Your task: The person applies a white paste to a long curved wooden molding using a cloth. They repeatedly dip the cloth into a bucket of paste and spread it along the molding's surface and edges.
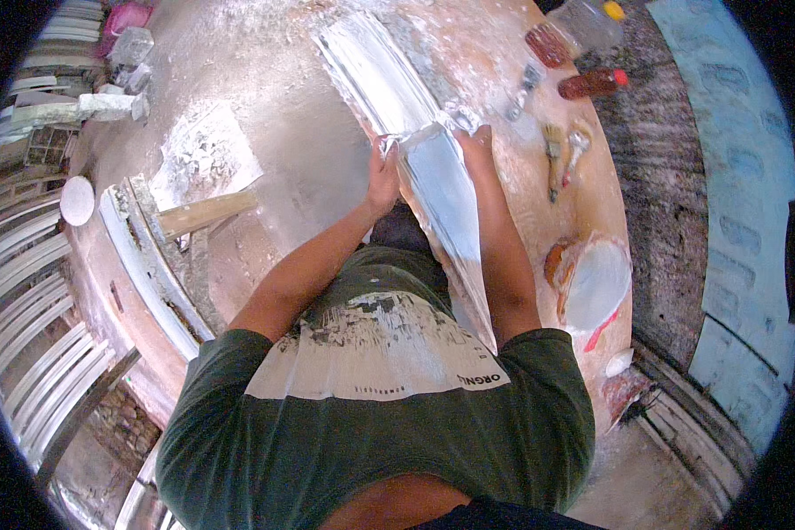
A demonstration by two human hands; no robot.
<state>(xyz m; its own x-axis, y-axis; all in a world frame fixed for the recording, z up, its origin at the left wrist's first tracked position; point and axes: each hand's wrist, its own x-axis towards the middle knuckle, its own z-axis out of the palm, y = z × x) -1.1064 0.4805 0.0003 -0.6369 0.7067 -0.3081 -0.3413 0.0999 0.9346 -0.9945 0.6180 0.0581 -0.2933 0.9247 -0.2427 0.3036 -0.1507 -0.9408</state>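
Observation:
A long, shiny silver strip (380,75) with ridged, mirror-like faces runs from the far middle of the work surface back toward my body. Its nearer half (442,185) looks pale blue in the reflections, and the near end rests by my right arm. My left hand (382,179) grips the left edge, thumb on top and the other fingers mostly hidden. On the opposite edge, at about the same distance, my right hand (476,146) is closed round the rim. Between the hands, the silver surface is creased or stepped crosswise.
On the right lie a paintbrush (552,157), a second brush-like tool (577,152), a red-capped bottle (592,84), a yellow-capped clear bottle (596,26) and a white bucket (596,287). At left are a white-smeared sheet (210,155), a wooden bar (208,215) and several white mouldings (35,309).

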